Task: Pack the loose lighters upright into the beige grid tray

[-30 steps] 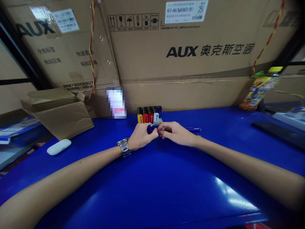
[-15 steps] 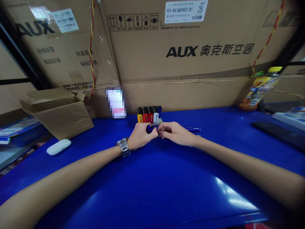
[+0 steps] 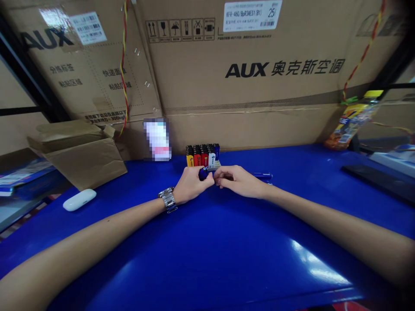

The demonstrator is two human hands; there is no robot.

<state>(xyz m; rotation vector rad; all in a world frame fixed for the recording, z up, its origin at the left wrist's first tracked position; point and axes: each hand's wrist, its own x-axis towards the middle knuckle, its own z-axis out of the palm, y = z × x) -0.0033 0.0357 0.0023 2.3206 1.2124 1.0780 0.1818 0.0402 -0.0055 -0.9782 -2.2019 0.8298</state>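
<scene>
Grip point(image 3: 193, 182), left, snug on blue object point(image 3: 203, 173)

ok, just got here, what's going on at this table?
The left hand, metal watch on its wrist, holds a small dark blue object over the blue table. The right hand is close beside it, fingers curled; whether it holds anything is hidden. Just behind the hands stand rows of what look like lighters, and a slim blue item lies beyond the right hand.

Cardboard backdrop point(image 3: 253, 97): "AUX" twice, "300kg"; white label point(image 3: 252, 16): "KFR-46G/BpR3AES1(B1)", "25".
</scene>
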